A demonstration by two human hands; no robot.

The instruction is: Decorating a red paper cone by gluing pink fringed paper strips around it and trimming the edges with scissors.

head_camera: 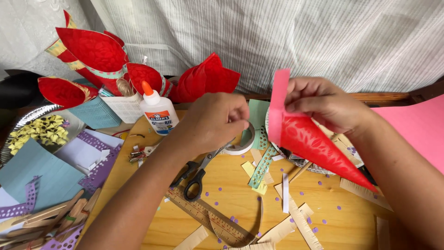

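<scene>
Right hand (323, 104), upper right of centre, pinches the wide end of a red textured paper cone (314, 143), fingers closed on the rim where a pink paper strip (279, 99) stands up along the cone's edge; the cone's tip points down toward the lower right of the frame, above the wooden table (231, 194). Left hand (215, 120), at centre, is curled nearly shut, fingertips pinched together near the white tape roll (240, 141); whether it has hold of anything small I cannot tell (fingers hide it). Black-handled scissors (196, 173) lie just below that hand, a wooden ruler (208, 217) lower centre. White glue bottle with orange cap (158, 111) stands upright, upper left of centre, beside finished red paper cones with patterned trim (97, 51). A silver foil plate of yellow paper bits (39, 129) sits at left, light blue paper sheets (37, 173) and flat wooden craft sticks (55, 215) at lower left, a pink card sheet (416, 125) at right, purple confetti dots (319, 183) scattered around. Judging the step as fixing the strip along the rim: keep the right pinch steady so the cone doesn't unroll, press the strip flat from one end along the seam, and keep the rim edges level.
</scene>
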